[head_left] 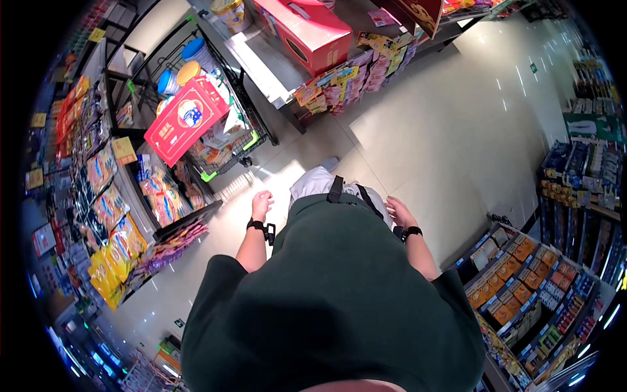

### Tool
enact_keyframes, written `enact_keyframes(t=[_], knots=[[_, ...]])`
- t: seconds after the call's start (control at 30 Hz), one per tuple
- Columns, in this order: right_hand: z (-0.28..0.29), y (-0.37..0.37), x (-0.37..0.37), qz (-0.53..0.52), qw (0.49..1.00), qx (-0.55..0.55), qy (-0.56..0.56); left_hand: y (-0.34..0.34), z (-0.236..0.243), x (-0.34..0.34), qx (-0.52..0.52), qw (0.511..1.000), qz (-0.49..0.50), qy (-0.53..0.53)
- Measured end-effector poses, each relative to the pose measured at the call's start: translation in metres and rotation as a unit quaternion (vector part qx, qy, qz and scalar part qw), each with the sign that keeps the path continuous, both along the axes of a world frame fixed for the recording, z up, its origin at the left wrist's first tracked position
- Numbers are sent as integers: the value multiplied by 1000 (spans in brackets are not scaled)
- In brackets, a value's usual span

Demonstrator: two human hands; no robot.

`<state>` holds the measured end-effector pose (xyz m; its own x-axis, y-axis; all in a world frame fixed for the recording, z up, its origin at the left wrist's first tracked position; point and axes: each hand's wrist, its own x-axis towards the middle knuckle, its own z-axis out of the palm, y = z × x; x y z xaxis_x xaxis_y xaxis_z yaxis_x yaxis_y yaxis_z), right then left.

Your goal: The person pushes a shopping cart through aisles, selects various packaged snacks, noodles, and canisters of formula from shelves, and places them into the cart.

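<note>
My left hand [261,205] hangs beside my left thigh, its fingers loosely bent and a little apart, holding nothing. On the other side my right hand [400,213] hangs by the right thigh with relaxed fingers, also without anything in it; part of its palm is turned out of sight. Each wrist wears a black band with a small device. Ahead on the left, out of reach of both hands, stands a black wire shopping cart [256,112] with green corners. A red gift box [177,130] lies on top of it, with several blue- and yellow-lidded tubs [189,72] beside the box.
Left of me, a shelf carries yellow snack bags [117,256] and other packets. A display table ahead bears a large red carton [313,39], with small hanging packets [366,72] along its edge. To the right, pale floor tiles [457,137] lead to racks of boxed goods [516,281].
</note>
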<state>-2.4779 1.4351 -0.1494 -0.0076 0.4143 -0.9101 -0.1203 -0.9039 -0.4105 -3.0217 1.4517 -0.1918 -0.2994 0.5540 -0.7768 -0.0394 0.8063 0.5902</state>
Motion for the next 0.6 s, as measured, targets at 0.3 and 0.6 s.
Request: enact_keyframes(t=[0.3,0.6], knots=[[-51,-60,70,-21,986,64,-155,-157,23,89,-18,998,68,-8],[-64,-101,88,6,991,56,-118,-293,31,116,-52,991,126,-12]])
